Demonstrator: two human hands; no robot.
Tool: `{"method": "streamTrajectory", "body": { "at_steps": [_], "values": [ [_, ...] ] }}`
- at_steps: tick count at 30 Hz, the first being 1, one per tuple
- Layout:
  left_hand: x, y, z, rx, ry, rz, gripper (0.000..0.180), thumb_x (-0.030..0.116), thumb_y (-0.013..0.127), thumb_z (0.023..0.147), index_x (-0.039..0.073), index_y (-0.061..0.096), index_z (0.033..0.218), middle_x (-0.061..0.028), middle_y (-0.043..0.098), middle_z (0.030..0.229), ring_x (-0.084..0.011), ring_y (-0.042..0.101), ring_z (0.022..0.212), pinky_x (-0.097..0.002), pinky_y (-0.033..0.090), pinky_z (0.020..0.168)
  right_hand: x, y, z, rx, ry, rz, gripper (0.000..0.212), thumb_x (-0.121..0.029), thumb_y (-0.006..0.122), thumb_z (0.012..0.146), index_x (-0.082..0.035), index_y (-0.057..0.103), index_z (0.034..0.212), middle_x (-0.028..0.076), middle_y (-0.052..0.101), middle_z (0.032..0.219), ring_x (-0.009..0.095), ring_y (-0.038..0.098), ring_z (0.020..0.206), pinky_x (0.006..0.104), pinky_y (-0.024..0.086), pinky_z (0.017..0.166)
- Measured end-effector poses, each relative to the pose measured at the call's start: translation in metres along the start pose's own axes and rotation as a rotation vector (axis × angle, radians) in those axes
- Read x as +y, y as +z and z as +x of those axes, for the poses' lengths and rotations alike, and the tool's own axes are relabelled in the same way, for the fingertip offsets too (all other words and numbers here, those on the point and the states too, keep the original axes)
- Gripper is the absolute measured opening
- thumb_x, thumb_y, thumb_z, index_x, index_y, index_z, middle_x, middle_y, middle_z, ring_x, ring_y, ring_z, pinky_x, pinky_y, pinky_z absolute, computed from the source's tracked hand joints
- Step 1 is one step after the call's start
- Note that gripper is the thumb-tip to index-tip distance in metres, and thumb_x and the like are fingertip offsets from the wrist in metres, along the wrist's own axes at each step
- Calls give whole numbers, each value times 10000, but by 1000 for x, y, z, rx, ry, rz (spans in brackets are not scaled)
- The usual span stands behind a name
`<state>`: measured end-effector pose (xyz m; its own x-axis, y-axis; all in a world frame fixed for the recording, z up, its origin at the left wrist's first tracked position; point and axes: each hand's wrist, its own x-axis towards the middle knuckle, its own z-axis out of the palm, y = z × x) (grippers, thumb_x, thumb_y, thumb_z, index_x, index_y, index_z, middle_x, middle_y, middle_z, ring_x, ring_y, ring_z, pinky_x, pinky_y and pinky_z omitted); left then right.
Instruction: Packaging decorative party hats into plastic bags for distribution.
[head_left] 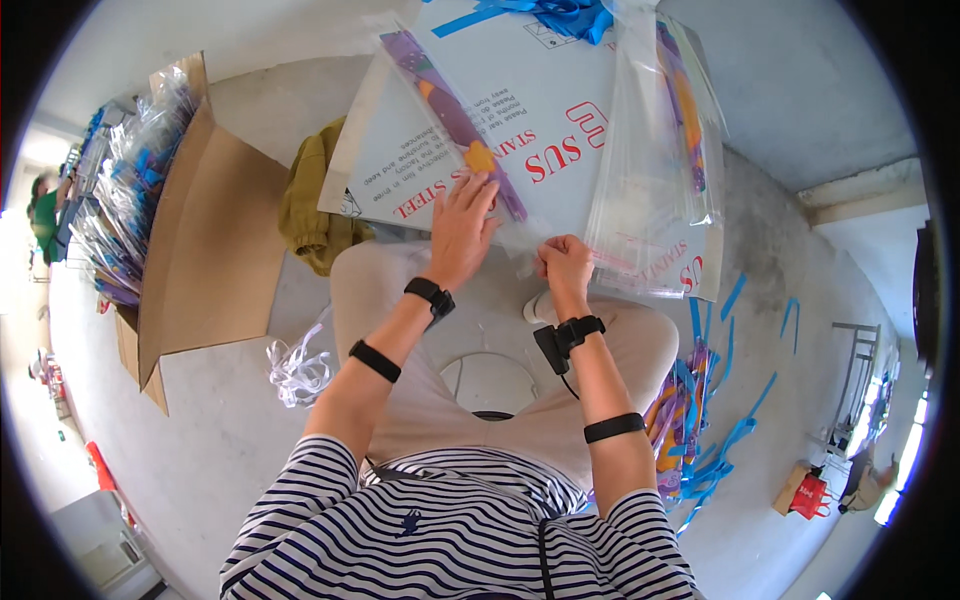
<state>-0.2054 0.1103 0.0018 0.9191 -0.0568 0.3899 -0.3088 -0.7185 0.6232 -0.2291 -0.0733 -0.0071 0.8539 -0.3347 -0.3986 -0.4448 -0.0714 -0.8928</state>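
A long, narrow purple strip (440, 110), folded flat and printed with orange shapes, lies in a clear plastic sleeve (515, 238) on the white-topped table. My left hand (460, 230) rests on its near end, fingers stretched out over an orange patch. Just to the right, my right hand (566, 265) is closed in a pinch at the sleeve's near end. The film between the two hands is blurred. Beside my right hand is a stack of clear plastic sleeves (635, 190), with another purple and orange strip (680, 110) showing at its right side.
Blue ribbons (570, 15) lie at the table's far edge. An open cardboard box (220, 230) at left holds many bagged pieces (135, 180). An olive cloth (312, 200) hangs by the table. White ties (298, 370) and purple pieces with blue straps (690, 420) lie on the floor.
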Motion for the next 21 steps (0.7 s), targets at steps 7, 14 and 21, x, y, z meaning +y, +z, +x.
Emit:
{"method": "streamTrajectory", "body": {
  "at_steps": [7,14,21],
  "values": [
    [-11,24,25,-250,167,356,765,472,643,884,140,362,1513,-54,205,1636,-286,207,1500,-684,169,1132,-5,-2,6,28,-44,-145,61,-13,685,793,35,650,810,58,639,665,124,610,529,265,493,461],
    [-24,40,25,-266,137,413,838,621,581,868,138,362,1517,-68,167,1646,-307,160,1512,-746,131,1097,-6,-10,2,25,-8,-90,66,-31,675,806,33,662,796,71,638,627,121,573,470,264,473,445],
    [-8,24,35,-403,31,452,824,547,641,862,154,347,1524,-61,175,1644,-289,162,1512,-731,136,1106,5,-34,-3,38,118,11,83,-41,679,816,23,657,768,82,637,611,127,573,467,279,463,443]
  ]
}}
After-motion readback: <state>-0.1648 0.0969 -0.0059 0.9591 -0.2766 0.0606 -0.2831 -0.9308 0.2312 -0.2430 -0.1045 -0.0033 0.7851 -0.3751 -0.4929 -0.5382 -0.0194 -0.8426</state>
